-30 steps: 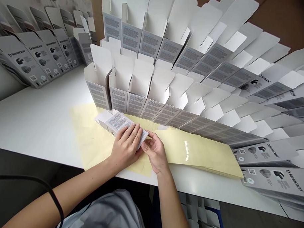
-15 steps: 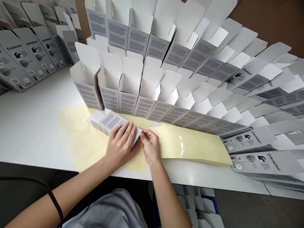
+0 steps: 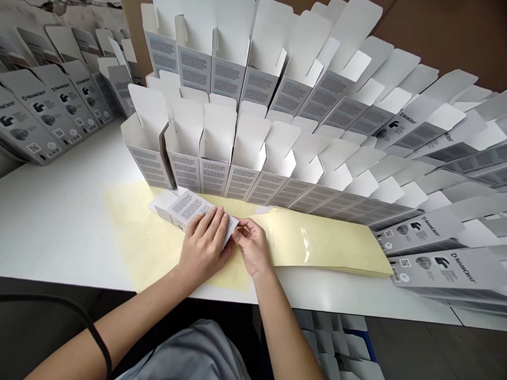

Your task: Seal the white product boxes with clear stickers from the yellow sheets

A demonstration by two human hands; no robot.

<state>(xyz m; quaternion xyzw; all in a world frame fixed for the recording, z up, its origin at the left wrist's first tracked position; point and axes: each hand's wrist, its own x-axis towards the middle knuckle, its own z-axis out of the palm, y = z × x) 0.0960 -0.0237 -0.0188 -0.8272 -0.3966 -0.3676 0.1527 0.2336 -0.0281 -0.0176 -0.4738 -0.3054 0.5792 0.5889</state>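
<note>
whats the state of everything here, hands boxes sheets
left hand, pressing on the carton
right hand, fingers pinching the carton's end
carton, lying on its side, end flap open
upright cartons, standing in rows, top flaps open
yellow sheets, lying flat under the carton
SilverCrest cartons, leaning in overlapping rows

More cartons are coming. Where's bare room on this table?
White tabletop shows left of the yellow sheet, by the flat grey cartons; a narrow strip runs below the sheet. Crowded: the upright open cartons, the left hand and right hand.

Head-worn view down onto hands (image 3: pixel 204 243)
</note>
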